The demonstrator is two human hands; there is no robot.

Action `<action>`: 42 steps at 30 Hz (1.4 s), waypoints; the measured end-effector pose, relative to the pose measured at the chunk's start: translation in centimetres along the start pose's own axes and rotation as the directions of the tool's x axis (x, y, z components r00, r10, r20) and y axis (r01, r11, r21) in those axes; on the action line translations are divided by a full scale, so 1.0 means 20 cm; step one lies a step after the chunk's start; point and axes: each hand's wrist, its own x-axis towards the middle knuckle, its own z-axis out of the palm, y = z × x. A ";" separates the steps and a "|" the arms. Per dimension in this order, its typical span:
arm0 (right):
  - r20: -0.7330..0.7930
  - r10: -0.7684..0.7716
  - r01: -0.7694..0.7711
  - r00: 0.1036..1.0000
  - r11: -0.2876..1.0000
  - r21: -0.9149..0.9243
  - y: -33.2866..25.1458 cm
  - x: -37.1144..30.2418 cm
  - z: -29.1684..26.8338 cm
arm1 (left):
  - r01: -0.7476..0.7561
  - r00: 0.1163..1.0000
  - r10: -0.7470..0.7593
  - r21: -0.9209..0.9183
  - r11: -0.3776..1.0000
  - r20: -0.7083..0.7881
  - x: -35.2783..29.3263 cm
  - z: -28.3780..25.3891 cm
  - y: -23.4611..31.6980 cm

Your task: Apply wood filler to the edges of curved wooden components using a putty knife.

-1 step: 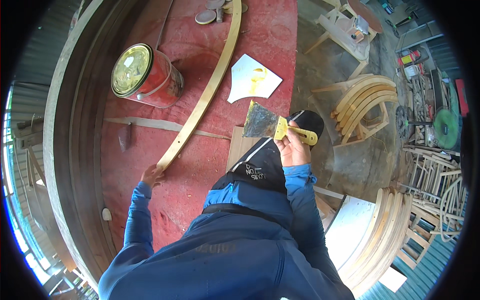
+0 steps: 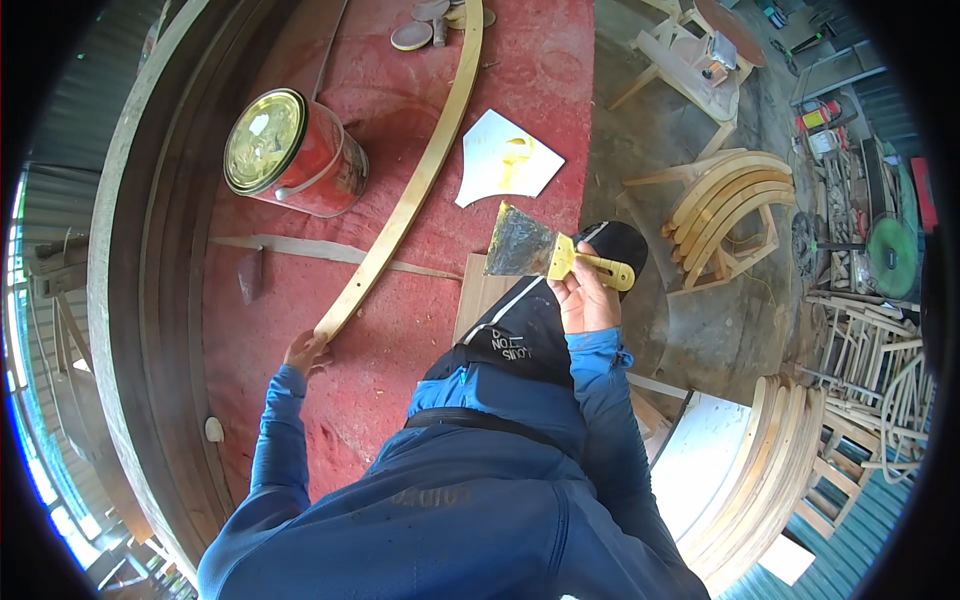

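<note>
My left hand (image 2: 307, 352) grips the near end of a long curved wooden strip (image 2: 405, 208), which arcs away over a red surface. In my right hand (image 2: 588, 298) is a putty knife (image 2: 555, 253) with a yellow handle. Its wide blade points left, smeared with dark and yellowish residue. Just beyond the blade, a white angular board (image 2: 508, 160) carries a smear of yellow paste. Left of the strip stands a red can (image 2: 325, 165), its round lid (image 2: 264, 141) coated with yellowish stains.
Several round discs (image 2: 411, 36) lie at the far end of the red surface (image 2: 390, 300). A dark block (image 2: 250, 276) rests at left. Curved wooden pieces (image 2: 725, 205) are stacked on the floor at right, near a green fan (image 2: 891, 257). More curved strips (image 2: 760, 480) lie near my right elbow.
</note>
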 end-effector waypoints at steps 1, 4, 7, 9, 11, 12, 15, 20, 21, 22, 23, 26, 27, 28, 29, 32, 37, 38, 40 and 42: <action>0.006 -0.010 0.010 1.000 1.000 0.001 0.00 0.00 0.00 | -0.006 1.000 0.006 0.001 1.000 -0.001 -0.02 0.03 0.01; -0.003 -0.022 0.022 1.000 1.000 0.020 0.00 -0.01 -0.01 | 0.027 0.997 -0.039 -0.178 0.984 -0.062 -0.05 0.11 0.07; 0.013 -0.032 0.031 0.999 0.998 0.051 -0.01 -0.02 -0.04 | 0.028 0.996 -0.045 -0.222 0.975 -0.071 -0.05 0.13 0.12; -0.004 -0.019 0.019 1.000 0.997 0.080 -0.02 -0.03 -0.05 | 0.044 0.999 -0.040 -0.298 0.953 0.018 -0.06 0.14 0.12; 0.020 -0.038 0.035 0.999 0.994 0.102 -0.02 -0.04 -0.06 | 0.020 0.998 -0.003 -0.301 0.953 0.060 -0.08 0.14 0.13; 0.028 -0.032 0.029 0.999 0.993 0.113 -0.02 -0.04 -0.06 | 0.011 0.997 0.011 -0.305 0.952 0.071 -0.09 0.14 0.13; 0.027 -0.037 0.033 0.999 0.991 0.127 -0.02 -0.06 -0.06 | -0.030 0.996 0.050 -0.262 0.965 0.071 -0.13 0.14 0.14; 0.036 -0.046 0.039 0.998 0.983 0.178 -0.05 -0.12 -0.08 | -0.119 0.993 0.119 0.007 0.993 -0.003 -0.11 0.10 0.19; 0.048 -0.048 0.037 0.998 0.978 0.206 -0.06 -0.14 -0.08 | -0.120 0.993 0.120 0.015 0.993 0.012 -0.10 0.09 0.20; 0.038 -0.062 0.052 0.997 0.976 0.213 -0.07 -0.16 -0.09 | -0.128 0.992 0.129 0.068 0.989 -0.012 -0.08 0.07 0.21; 0.060 -0.087 0.071 0.994 0.969 0.235 -0.09 -0.17 -0.09 | -0.133 0.989 0.139 0.124 0.983 -0.046 -0.06 0.06 0.22; 0.089 -0.141 0.106 0.986 0.942 0.320 -0.15 -0.22 -0.12 | -0.212 0.964 0.242 0.225 0.951 -0.111 -0.03 0.03 0.27; 0.122 -0.151 0.095 0.981 0.922 0.376 -0.17 -0.23 -0.13 | -0.232 0.963 0.255 0.217 0.948 -0.082 -0.02 0.02 0.28; 0.102 -0.161 0.111 0.982 0.919 0.378 -0.19 -0.24 -0.14 | -0.311 0.929 0.345 0.219 0.925 -0.136 -0.02 0.01 0.30; 0.165 -0.165 0.081 0.972 0.903 0.423 -0.21 -0.24 -0.15 | -0.384 0.877 0.434 0.241 0.891 -0.208 -0.03 0.01 0.32; 0.240 -0.153 0.017 0.959 0.873 0.488 -0.24 -0.22 -0.20 | -0.559 0.730 0.620 0.271 0.784 -0.288 -0.10 0.01 0.41; 0.271 -0.064 -0.079 0.960 0.870 0.487 -0.22 -0.16 -0.24 | -0.753 0.346 0.828 0.396 0.525 -0.441 -0.38 0.09 0.61; 0.226 -0.033 -0.081 0.973 0.876 0.475 -0.22 -0.15 -0.23 | -0.760 0.340 0.823 0.382 0.525 -0.454 -0.44 0.13 0.65; 0.187 0.003 -0.088 0.982 0.888 0.451 -0.23 -0.13 -0.22 | -0.831 0.300 0.784 0.256 0.495 -0.543 -0.55 0.21 0.73; 0.189 0.050 -0.127 0.981 0.900 0.418 -0.27 -0.13 -0.19 | -0.812 0.404 0.687 0.110 0.574 -0.603 -0.64 0.28 0.81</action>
